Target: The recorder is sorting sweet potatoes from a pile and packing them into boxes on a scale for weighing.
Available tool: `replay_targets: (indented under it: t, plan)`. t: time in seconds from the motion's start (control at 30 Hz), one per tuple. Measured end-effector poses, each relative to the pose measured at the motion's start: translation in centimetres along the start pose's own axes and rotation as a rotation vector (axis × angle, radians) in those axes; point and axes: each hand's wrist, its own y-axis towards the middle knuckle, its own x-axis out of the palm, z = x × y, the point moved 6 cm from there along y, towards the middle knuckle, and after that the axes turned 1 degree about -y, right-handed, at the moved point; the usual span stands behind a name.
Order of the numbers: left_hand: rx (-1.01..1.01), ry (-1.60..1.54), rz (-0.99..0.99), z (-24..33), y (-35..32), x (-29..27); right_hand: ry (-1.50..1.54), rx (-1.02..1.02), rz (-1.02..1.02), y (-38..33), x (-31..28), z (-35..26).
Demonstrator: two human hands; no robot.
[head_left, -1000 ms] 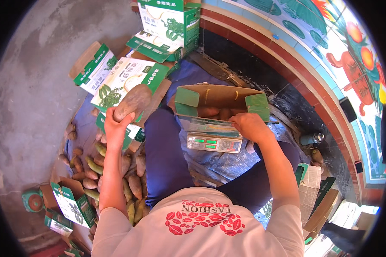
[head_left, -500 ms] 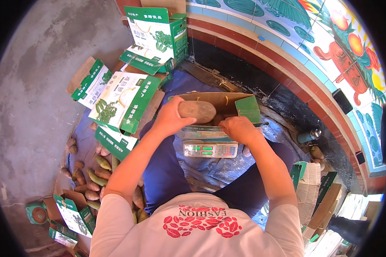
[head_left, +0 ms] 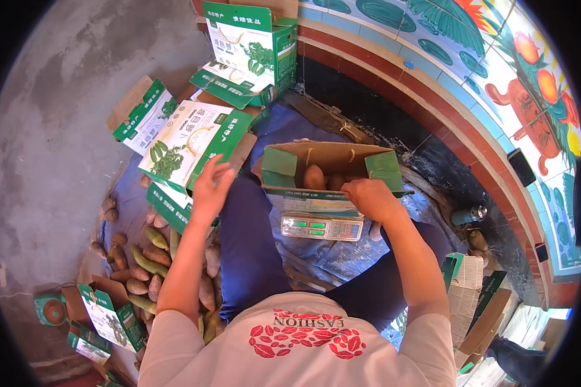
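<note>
Mottled grey floor [head_left: 64, 142]; colourful tile wall [head_left: 426, 48] above red-brown band [head_left: 387, 85] and black base [head_left: 374, 115]

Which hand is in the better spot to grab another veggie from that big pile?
Probably the left hand: it looks empty, its fingers are open, and it's on the same side as the vegetable pile. The right hand is farther away, at the open box's near edge.
</note>
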Motion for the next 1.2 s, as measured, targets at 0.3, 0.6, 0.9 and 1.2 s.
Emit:
replay_targets:
  t: [0.3,0.6,0.9,1.2]
  plan:
    - [-0.279,0.356,0.12,-21.2,-10.0,-9.1,0.013,-0.01,0.063,0.0,-1.1,-0.7]
    - [-0.669,0.592,-0.151,-34.0,-20.8,-6.2,0.076,0.044,0.012,0.5,-1.8,-1.0]
    - [-0.805,0.749,-0.33,-34.4,-20.5,-2.3,0.041,0.093,0.012,0.8,-2.0,-1.0]
    - [-0.923,0.84,-0.49,-36.0,-19.8,-0.5,0.091,0.114,0.003,1.1,-2.3,-1.3]
